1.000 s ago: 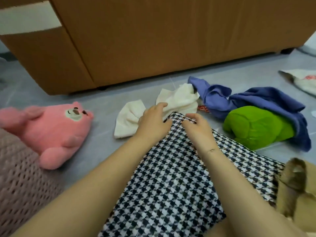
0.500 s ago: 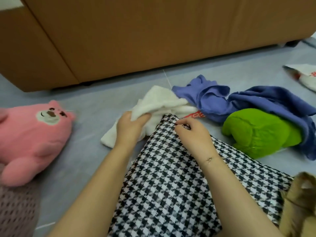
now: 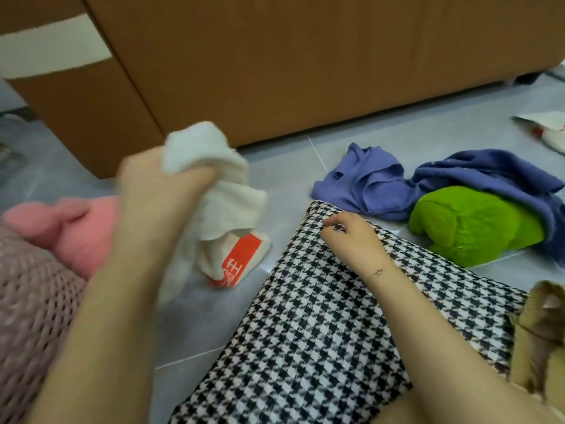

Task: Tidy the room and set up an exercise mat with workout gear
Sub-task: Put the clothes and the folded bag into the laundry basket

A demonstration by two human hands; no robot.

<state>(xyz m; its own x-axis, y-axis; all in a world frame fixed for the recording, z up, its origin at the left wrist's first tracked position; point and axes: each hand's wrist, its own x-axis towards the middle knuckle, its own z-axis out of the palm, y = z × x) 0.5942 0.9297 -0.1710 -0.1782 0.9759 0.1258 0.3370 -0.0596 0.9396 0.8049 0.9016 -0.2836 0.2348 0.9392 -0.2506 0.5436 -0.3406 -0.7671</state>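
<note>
1. Left hand (image 3: pixel 153 185), left of centre: fist closed round a bunched white towel (image 3: pixel 214 185), lifted off the floor (image 3: pixel 382 130); loose end with a red patch hanging down toward the tiles.
2. Right hand (image 3: pixel 351 237), right of centre: fingertips curled, pinching the top edge of the checked cushion (image 3: pixel 321 332) (exact grip hard to read at this size).
3. Risk: trailing end could drag across the floor or snag on the cushion corner just beside it, given how loosely the towel hangs.
4. Risk: only a bunched handful held, so the towel might slip out mid-swing; motion blur suggests a fast move.
5. Risk: cushion pinched by one edge only, likely to sag or twist if lifted that way.
6. Towel axis: roughly vertical, bunched end up, red-patch end pointing down and slightly right.
7. Cushion axis: diagonal, lower left to upper right of frame, held corner pointing up toward the purple cloth (image 3: pixel 367 179).
8. Nearby, untouched: green plush (image 3: pixel 474 231), pink plush (image 3: pixel 76 228).
</note>
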